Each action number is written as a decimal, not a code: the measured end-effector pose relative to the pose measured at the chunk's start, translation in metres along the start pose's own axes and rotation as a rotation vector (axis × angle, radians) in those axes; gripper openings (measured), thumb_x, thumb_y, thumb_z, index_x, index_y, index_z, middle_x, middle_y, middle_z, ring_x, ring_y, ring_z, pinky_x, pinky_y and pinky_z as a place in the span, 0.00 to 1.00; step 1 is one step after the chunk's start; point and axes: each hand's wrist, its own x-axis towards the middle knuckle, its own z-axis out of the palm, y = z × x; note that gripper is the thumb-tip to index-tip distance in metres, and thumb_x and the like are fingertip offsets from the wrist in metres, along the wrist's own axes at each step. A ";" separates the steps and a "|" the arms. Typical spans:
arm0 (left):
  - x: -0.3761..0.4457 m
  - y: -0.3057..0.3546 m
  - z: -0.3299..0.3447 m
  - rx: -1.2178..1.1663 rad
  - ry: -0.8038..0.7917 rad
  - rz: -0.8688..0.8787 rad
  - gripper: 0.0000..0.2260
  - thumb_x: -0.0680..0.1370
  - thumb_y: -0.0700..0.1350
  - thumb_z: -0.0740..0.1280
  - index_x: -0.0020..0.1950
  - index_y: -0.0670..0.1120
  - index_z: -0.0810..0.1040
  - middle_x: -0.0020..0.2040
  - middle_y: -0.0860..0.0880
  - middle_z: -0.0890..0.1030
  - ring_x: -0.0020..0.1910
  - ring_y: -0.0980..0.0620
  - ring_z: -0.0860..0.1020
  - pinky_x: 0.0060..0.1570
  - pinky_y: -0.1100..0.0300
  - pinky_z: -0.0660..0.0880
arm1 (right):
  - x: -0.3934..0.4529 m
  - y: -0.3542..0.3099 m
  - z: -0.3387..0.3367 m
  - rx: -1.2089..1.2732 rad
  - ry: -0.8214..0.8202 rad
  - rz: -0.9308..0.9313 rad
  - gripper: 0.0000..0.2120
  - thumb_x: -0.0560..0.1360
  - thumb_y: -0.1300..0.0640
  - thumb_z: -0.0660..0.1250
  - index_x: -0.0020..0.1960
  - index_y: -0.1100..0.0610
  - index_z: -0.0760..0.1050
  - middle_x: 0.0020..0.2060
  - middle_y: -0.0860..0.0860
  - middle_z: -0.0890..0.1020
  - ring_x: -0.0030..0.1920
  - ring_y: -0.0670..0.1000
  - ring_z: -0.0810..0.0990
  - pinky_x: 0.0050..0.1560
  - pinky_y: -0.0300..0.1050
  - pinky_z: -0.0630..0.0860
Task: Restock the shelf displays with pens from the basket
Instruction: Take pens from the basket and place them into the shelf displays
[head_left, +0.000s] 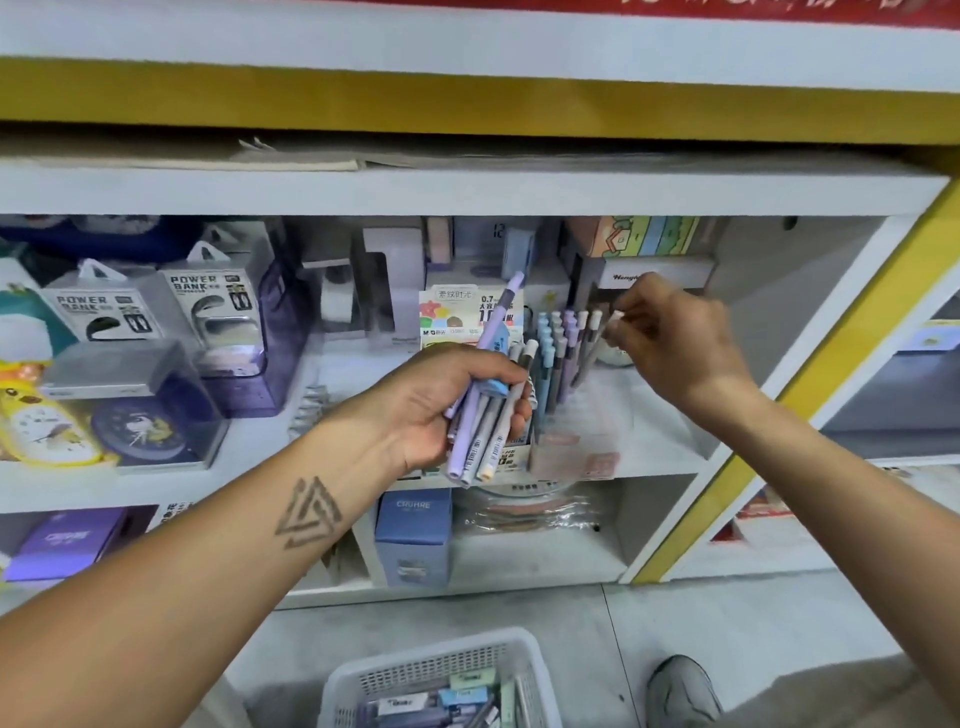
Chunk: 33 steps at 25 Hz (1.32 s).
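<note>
My left hand (447, 405) grips a bundle of several pastel pens (483, 415), purple, grey and cream, with a blue tag among them. It hovers in front of the pen display box (550, 374) on the middle shelf. That box holds several upright blue, purple and grey pens. My right hand (670, 338) pinches the white top of one grey pen (597, 343), which slants down into the right side of the display. On the floor below stands the white plastic basket (415, 670) with pen packs and boxes inside.
Power bank boxes (208, 312) and toy clocks fill the shelf to the left. Stationery boxes stand behind the display. A blue box (413, 535) sits on the lower shelf. A yellow post (779, 405) frames the shelf's right side. My grey shoe (680, 691) is beside the basket.
</note>
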 end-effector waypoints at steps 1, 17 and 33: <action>0.002 0.000 0.000 0.016 0.000 0.005 0.03 0.74 0.34 0.69 0.46 0.38 0.78 0.38 0.39 0.79 0.32 0.45 0.79 0.31 0.58 0.78 | 0.001 0.001 0.002 -0.002 0.000 -0.013 0.04 0.77 0.58 0.71 0.48 0.52 0.76 0.36 0.46 0.82 0.39 0.46 0.82 0.37 0.31 0.74; 0.002 0.001 -0.001 0.050 -0.015 0.021 0.05 0.73 0.33 0.70 0.47 0.36 0.79 0.41 0.37 0.79 0.33 0.43 0.79 0.34 0.55 0.78 | 0.007 0.002 0.006 0.000 -0.102 -0.088 0.02 0.77 0.62 0.70 0.48 0.59 0.82 0.37 0.51 0.84 0.38 0.49 0.84 0.43 0.48 0.81; -0.010 0.001 -0.001 0.133 -0.075 -0.049 0.03 0.70 0.32 0.72 0.39 0.38 0.84 0.43 0.35 0.79 0.34 0.44 0.80 0.31 0.57 0.79 | 0.012 -0.065 0.006 1.132 -0.130 0.377 0.06 0.75 0.68 0.70 0.52 0.67 0.80 0.36 0.58 0.84 0.33 0.51 0.82 0.36 0.38 0.79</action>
